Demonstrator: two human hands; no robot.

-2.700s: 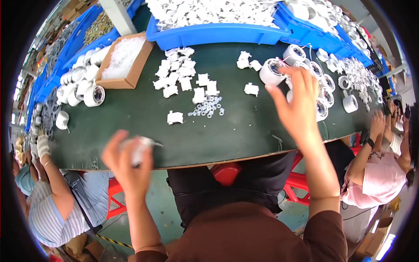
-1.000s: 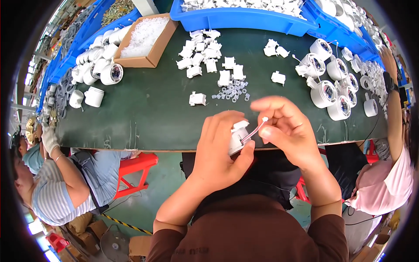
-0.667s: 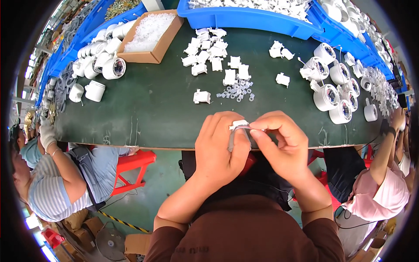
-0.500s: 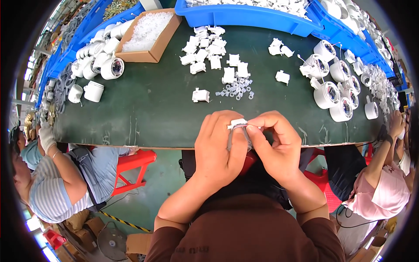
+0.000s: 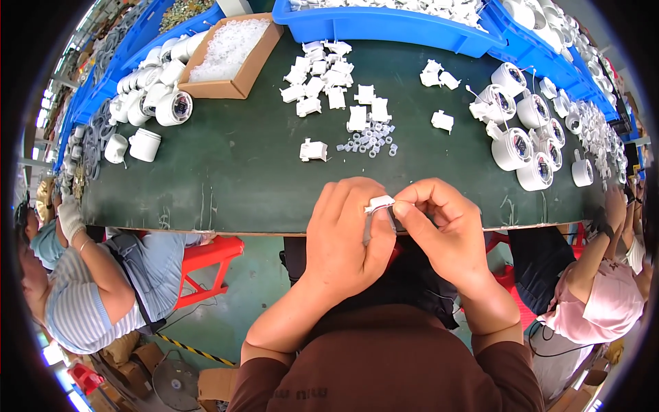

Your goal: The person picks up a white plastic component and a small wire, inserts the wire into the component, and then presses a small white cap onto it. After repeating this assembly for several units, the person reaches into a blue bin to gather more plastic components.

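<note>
My left hand (image 5: 345,240) is closed round a small white plastic bracket (image 5: 379,203) at the table's front edge. My right hand (image 5: 447,237) is closed too, thumb and forefinger pinched at the bracket's right end; whatever sits between those fingertips is too small to make out. A thin dark line runs along the bracket's lower side. Beyond my hands, a single white bracket (image 5: 314,150) lies on the green table, close to a scatter of short clear plastic sleeves (image 5: 371,139). Farther back is a heap of similar white brackets (image 5: 319,75).
A cardboard box (image 5: 237,86) of clear sleeves stands back left, beside white round housings (image 5: 173,108). Blue bins (image 5: 384,31) line the far edge. More round housings (image 5: 513,149) with wires stand at right. Co-workers (image 5: 103,288) sit on both sides, one on a red stool (image 5: 213,264).
My right hand has shifted slightly right, away from the left. The white bracket has turned a little in my left fingers, its right end now showing more.
</note>
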